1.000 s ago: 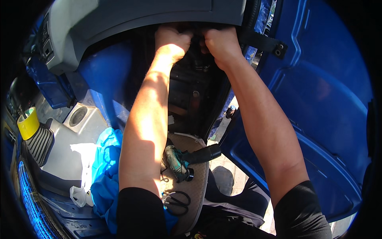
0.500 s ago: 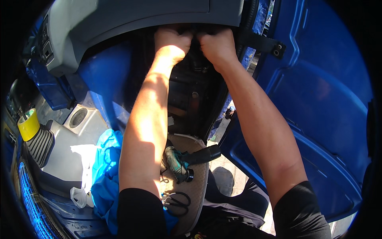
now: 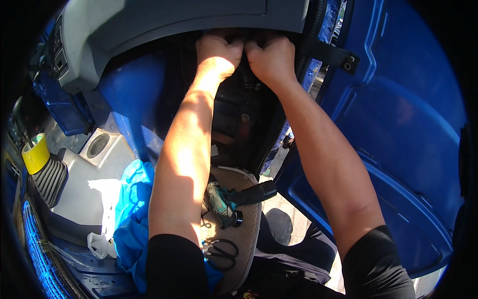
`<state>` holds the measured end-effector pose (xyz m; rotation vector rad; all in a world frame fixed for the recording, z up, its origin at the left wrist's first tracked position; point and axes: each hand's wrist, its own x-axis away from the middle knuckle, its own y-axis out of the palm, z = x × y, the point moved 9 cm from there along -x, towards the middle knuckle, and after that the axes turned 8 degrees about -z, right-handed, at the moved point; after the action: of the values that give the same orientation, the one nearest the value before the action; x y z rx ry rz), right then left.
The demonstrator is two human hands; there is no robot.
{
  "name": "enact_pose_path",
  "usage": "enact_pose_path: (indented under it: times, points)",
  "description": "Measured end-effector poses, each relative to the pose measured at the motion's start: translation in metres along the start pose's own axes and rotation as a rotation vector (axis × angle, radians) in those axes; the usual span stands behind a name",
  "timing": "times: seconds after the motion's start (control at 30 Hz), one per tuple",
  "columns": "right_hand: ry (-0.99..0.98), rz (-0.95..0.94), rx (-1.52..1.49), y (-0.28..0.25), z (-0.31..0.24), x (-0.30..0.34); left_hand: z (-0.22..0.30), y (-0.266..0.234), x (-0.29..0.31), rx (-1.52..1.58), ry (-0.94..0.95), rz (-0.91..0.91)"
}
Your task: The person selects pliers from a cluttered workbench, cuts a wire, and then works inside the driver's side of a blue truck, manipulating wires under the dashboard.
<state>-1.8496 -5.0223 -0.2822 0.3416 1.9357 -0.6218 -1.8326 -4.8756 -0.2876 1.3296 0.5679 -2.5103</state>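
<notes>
Both hands reach up under the lower edge of a grey dashboard (image 3: 199,22) in a vehicle cab. My left hand (image 3: 218,54) is closed, thumb toward the right. Close beside it, my right hand (image 3: 271,57) is closed too, its thumb toward the left. The fingertips of both disappear into the dark space beneath the panel, so whatever they grip is hidden. Below the hands, the dark footwell (image 3: 234,109) shows some black parts. A teal and black cordless drill (image 3: 221,202) lies on a beige mat (image 3: 244,234) between my forearms, with black-handled scissors (image 3: 223,254) nearer me.
An open blue door (image 3: 398,129) stands on the right, joined by a black check strap (image 3: 331,56). At left are a gear lever boot (image 3: 50,182) with a yellow collar (image 3: 36,154), a grey console (image 3: 84,189), a blue cloth (image 3: 132,229) and a white plastic bag (image 3: 99,244).
Both hands have shifted very slightly to the right beneath the dashboard and stay closed, close together. The drill, scissors and cloth lie as before.
</notes>
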Motion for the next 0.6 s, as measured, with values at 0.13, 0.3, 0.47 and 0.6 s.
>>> enact_pose_path:
  times: [0.13, 0.3, 0.47, 0.6]
  points:
    - [-0.110, -0.043, 0.117, 0.005, -0.005, -0.008, 0.003, -0.004, 0.001, -0.068, -0.004, 0.010]
    - [0.053, -0.212, -0.029, 0.022, 0.015, -0.022, 0.005, -0.003, 0.000, -0.142, 0.021, -0.008]
    - [0.276, -0.387, -0.131, 0.035, 0.027, -0.030, 0.005, -0.005, -0.001, -0.197, 0.060, -0.026]
    - [0.426, -0.375, -0.545, 0.039, 0.038, -0.018, -0.007, -0.004, 0.000, -0.019, 0.012, -0.057]
